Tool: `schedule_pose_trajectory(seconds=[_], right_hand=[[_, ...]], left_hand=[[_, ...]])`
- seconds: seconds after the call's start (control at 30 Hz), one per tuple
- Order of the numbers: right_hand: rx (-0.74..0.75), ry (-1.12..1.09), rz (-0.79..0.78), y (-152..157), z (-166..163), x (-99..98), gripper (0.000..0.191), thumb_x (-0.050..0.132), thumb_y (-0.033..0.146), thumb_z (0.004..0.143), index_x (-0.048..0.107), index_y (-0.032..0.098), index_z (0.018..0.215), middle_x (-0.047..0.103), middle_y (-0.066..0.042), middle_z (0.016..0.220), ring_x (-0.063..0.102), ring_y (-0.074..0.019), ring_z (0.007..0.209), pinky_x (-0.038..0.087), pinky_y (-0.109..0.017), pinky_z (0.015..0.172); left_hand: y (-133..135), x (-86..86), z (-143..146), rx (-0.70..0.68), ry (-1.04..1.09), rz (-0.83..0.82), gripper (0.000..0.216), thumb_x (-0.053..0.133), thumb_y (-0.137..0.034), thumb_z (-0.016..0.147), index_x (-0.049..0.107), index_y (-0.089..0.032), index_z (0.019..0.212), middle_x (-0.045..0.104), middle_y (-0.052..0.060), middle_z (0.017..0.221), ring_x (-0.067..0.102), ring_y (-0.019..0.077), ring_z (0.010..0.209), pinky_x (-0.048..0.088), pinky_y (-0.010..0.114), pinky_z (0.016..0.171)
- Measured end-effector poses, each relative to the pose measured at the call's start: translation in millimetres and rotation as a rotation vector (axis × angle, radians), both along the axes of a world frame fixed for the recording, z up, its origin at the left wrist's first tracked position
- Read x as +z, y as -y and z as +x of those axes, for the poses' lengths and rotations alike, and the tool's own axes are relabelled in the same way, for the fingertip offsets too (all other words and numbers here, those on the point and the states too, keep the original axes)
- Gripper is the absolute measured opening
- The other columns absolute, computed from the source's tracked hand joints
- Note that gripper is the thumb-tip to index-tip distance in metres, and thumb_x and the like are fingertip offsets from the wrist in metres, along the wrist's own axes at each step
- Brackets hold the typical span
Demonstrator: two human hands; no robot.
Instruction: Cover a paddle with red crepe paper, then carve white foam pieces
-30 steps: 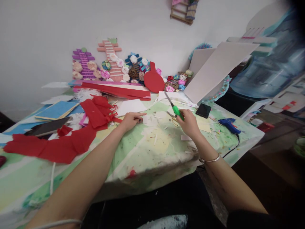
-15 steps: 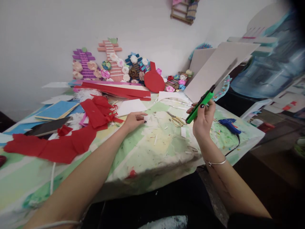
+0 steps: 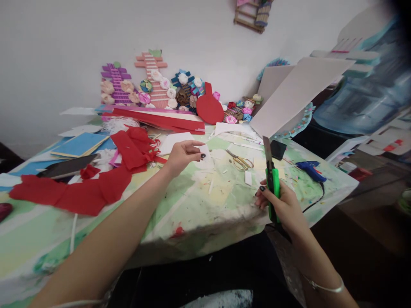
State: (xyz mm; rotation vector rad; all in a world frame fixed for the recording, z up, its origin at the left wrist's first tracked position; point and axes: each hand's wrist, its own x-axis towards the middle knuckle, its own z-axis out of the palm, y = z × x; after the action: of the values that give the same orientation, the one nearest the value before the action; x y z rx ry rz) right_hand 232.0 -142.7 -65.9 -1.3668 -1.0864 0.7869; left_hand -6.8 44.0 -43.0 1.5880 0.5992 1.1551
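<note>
My right hand is wrapped round a green utility knife near the table's front right edge, the blade pointing up and away. My left hand is raised a little above the table middle and pinches a small white paper piece between its fingertips. Gold scissors lie on the green-stained table cover between the two hands. Small white paper scraps are scattered round them.
Red paper pieces spread at the left beside blue sheets. A blue glue gun and a black phone lie at the right. Paper-flower crafts and a grey board lean at the back.
My right hand picked the green knife off the table, lifted it, then brought it down toward the front edge. My left hand lifted the small white paper piece off the table.
</note>
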Motion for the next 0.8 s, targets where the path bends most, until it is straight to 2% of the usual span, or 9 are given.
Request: schedule_pose_trajectory(seconds=[0.17,0.23,0.33,0.4,0.5,0.57,0.63,0.7,0.8], right_hand=[[0.013,-0.098,-0.112,15.8,11.0,-15.6,0.039,0.067,0.045,0.073,0.048,0.019,0.094,0.068,-0.007,0.081,0.068,-0.0221,0.066,0.057,-0.036,0.059],[-0.017,-0.081,-0.069,14.1,18.1,-20.4,0.036,0.066,0.045,0.075,0.050,0.019,0.094,0.069,-0.009,0.090,0.069,-0.0247,0.078,0.057,-0.042,0.071],[-0.117,0.107,0.039,8.2,27.6,-23.4,0.032,0.064,0.043,0.076,0.055,0.021,0.098,0.065,-0.011,0.109,0.061,-0.0266,0.105,0.047,-0.048,0.092],[-0.193,0.211,0.107,5.0,28.3,-21.5,0.032,0.065,0.040,0.077,0.057,0.021,0.102,0.063,-0.010,0.116,0.056,-0.0258,0.112,0.043,-0.047,0.097],[-0.207,0.160,0.171,2.5,17.0,-12.8,0.029,0.063,0.037,0.077,0.057,0.019,0.100,0.065,-0.010,0.110,0.066,-0.0221,0.090,0.054,-0.039,0.078],[-0.156,0.162,0.119,0.5,3.4,-5.2,0.026,0.063,0.036,0.077,0.058,0.017,0.094,0.069,-0.007,0.085,0.064,-0.0155,0.060,0.052,-0.029,0.056],[-0.138,0.227,0.047,-4.1,-12.1,1.3,0.025,0.065,0.033,0.074,0.060,0.016,0.092,0.060,0.002,0.056,0.053,-0.0105,0.041,0.044,-0.023,0.044],[-0.122,0.252,0.007,-12.6,-26.9,4.9,0.026,0.067,0.032,0.072,0.061,0.015,0.090,0.052,0.006,0.046,0.046,-0.0085,0.035,0.039,-0.021,0.040],[-0.080,0.229,-0.011,-30.9,-44.3,4.8,0.026,0.066,0.034,0.070,0.062,0.015,0.088,0.054,0.006,0.050,0.046,-0.0082,0.034,0.037,-0.021,0.038]], left_hand=[[10.7,9.3,1.8,0.017,0.031,0.069,0.043,0.077,-0.024,0.059,0.066,-0.010,0.099,0.066,0.003,0.067,0.061,0.0132,0.059,0.048,0.026,0.059],[13.4,10.6,2.8,0.016,0.039,0.072,0.043,0.077,-0.023,0.059,0.066,-0.010,0.099,0.066,0.003,0.066,0.062,0.0137,0.061,0.049,0.025,0.059],[17.7,11.7,5.4,0.003,0.034,0.063,0.042,0.076,-0.021,0.060,0.066,-0.010,0.098,0.066,0.003,0.068,0.063,0.0140,0.064,0.050,0.025,0.060],[21.0,12.0,7.8,-0.019,0.029,0.043,0.040,0.076,-0.021,0.059,0.066,-0.011,0.097,0.066,0.002,0.069,0.064,0.0143,0.065,0.051,0.024,0.061],[26.1,9.9,12.2,-0.059,-0.001,0.007,0.041,0.076,-0.020,0.059,0.066,-0.011,0.097,0.068,0.003,0.072,0.066,0.0156,0.067,0.053,0.025,0.062],[29.4,5.6,16.2,-0.089,-0.053,-0.005,0.040,0.076,-0.020,0.060,0.066,-0.010,0.098,0.070,0.005,0.075,0.067,0.0168,0.069,0.054,0.027,0.064],[32.7,-0.9,21.3,-0.118,-0.127,-0.001,0.038,0.074,-0.019,0.060,0.066,-0.010,0.097,0.071,0.006,0.076,0.068,0.0174,0.071,0.055,0.028,0.068],[35.8,-8.5,26.8,-0.125,-0.209,0.029,0.035,0.073,-0.019,0.061,0.067,-0.010,0.095,0.071,0.006,0.075,0.068,0.0171,0.071,0.055,0.028,0.068],[40.5,-18.0,34.1,-0.076,-0.327,0.144,0.028,0.071,-0.019,0.063,0.068,-0.011,0.090,0.070,0.004,0.070,0.067,0.0156,0.066,0.055,0.025,0.064]])
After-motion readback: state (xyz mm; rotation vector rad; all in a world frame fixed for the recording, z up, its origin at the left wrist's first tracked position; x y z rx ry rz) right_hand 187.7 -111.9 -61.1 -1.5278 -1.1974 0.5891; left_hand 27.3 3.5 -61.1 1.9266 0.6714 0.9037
